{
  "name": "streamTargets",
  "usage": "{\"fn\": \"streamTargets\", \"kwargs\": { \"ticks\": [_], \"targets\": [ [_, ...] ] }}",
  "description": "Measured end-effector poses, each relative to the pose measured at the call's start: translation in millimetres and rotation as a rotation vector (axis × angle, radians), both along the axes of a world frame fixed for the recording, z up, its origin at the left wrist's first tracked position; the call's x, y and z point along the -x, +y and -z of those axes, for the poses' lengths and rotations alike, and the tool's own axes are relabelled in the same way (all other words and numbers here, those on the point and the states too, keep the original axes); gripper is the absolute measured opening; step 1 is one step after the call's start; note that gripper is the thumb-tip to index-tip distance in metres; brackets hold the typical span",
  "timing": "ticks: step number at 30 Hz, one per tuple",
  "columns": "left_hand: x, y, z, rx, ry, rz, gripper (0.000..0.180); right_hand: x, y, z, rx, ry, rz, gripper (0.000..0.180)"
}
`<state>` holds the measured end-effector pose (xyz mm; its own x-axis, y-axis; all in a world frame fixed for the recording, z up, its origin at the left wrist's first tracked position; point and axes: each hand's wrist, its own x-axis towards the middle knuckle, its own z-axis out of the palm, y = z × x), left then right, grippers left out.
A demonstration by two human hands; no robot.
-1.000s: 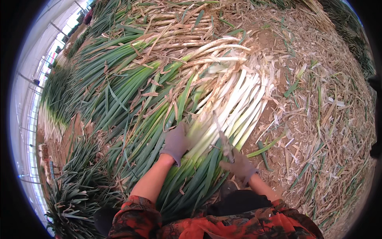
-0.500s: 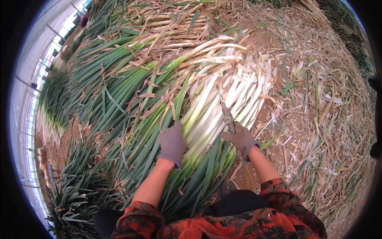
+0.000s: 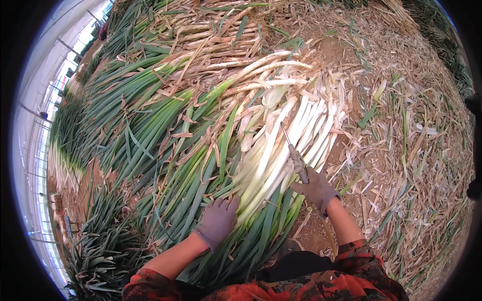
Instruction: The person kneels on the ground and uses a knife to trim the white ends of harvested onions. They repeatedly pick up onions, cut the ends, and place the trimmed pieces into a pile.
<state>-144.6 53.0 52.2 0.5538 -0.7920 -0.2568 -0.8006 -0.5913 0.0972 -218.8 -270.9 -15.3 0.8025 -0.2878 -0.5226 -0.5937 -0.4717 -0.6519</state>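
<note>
A bundle of long leeks (image 3: 273, 150) with white stalks and green leaves lies on the ground in front of me. My left hand (image 3: 217, 220), in a grey glove, presses flat on the green part of the bundle. My right hand (image 3: 316, 189), also gloved, is shut on a thin metal tool (image 3: 292, 152) whose tip points up across the white stalks.
More leeks (image 3: 145, 120) with dry brown husks are heaped to the left and behind. Dry peelings and straw (image 3: 406, 140) cover the soil on the right. Trimmed green tops (image 3: 100, 251) lie at lower left. A greenhouse wall (image 3: 40, 110) runs along the left.
My right hand has risen from the bundle's lower right edge up onto the white stalks, bringing the tool with it. My left hand has stayed pressed on the green leaves.
</note>
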Motion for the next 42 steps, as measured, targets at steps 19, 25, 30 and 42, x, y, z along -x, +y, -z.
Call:
{"fn": "streamTargets", "kwargs": {
  "ticks": [19,25,30,42],
  "targets": [
    [-129,-144,93,0.372,0.700,-0.505,0.114,-58,-42,-28,0.066,0.059,0.035,0.074],
    [-51,-179,50,0.148,0.523,-0.346,0.090,-30,-78,-16,-0.051,-0.022,0.309,0.058],
    [-98,-191,76,0.411,-0.098,-0.102,0.053,-47,-92,16,-0.071,-0.183,0.491,0.064],
    [-161,-79,16,0.148,0.187,-0.536,0.035,25,13,-31,-0.108,0.056,0.082,0.074]
  ]
}}
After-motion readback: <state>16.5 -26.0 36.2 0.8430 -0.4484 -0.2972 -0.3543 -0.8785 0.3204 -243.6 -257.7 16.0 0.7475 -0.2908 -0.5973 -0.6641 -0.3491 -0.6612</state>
